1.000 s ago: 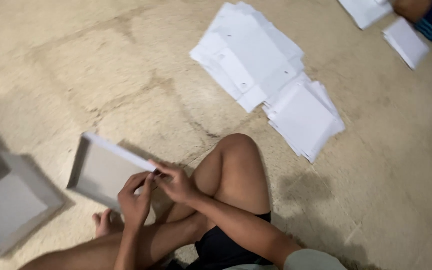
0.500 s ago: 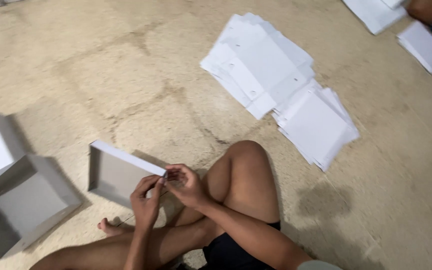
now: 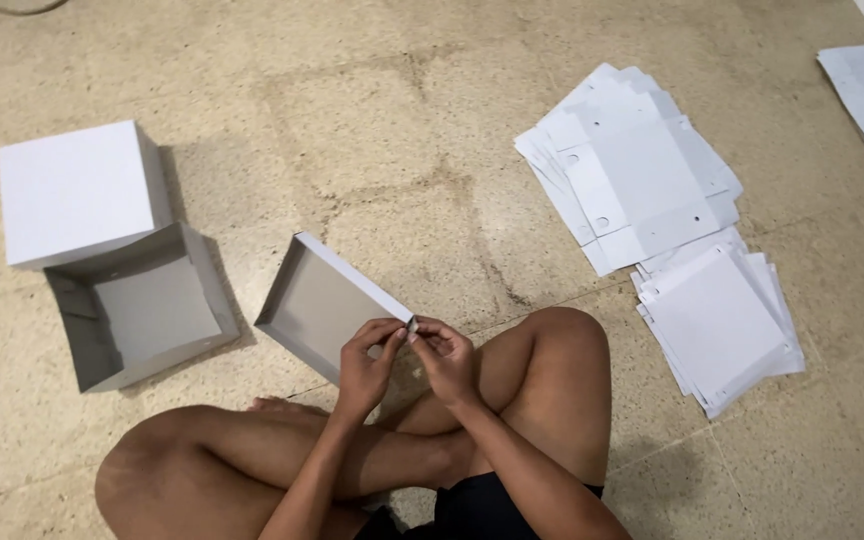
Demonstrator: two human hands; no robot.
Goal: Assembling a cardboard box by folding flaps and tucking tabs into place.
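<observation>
Left hand and right hand — fingers pinching 1 corner of the shallow grey tray.

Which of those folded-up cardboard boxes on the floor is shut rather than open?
The white box at far left: it shows a flat closed face. The grey box touching it gapes open, and the shallow tray pinched by both hands is open too.
</observation>
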